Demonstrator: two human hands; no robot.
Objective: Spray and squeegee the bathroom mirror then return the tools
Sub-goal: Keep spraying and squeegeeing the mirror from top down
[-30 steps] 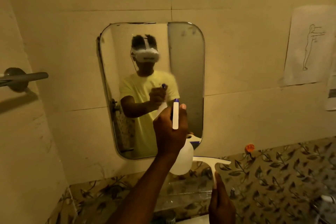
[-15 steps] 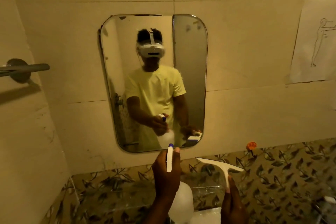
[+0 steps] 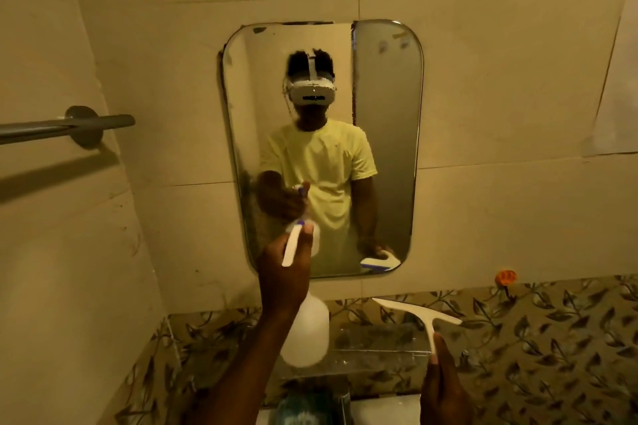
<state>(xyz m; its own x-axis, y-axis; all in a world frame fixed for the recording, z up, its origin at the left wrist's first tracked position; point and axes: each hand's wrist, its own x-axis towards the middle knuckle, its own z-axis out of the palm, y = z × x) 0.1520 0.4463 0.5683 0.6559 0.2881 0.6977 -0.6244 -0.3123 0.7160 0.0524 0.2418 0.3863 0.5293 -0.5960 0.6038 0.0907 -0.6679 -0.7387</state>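
Observation:
A rounded rectangular mirror (image 3: pixel 386 134) hangs on the beige tiled wall ahead and reflects a person in a yellow shirt. My left hand (image 3: pixel 281 272) grips a white spray bottle (image 3: pixel 305 335) by its trigger head, raised in front of the mirror's lower left corner, nozzle toward the glass. My right hand (image 3: pixel 443 386) holds a white squeegee (image 3: pixel 419 312) by its handle, blade up, below the mirror's lower right and apart from the glass.
A grey metal towel bar (image 3: pixel 65 126) juts from the left wall. A clear glass shelf (image 3: pixel 376 342) sits under the mirror against leaf-patterned tiles. An orange hook (image 3: pixel 505 277) is stuck right of the mirror. A paper sheet (image 3: pixel 618 86) is taped at the far right.
My left hand dropped the spray bottle below the mirror, then lifted it again to the mirror's lower left. The squeegee in my right hand stayed low. My view shifted.

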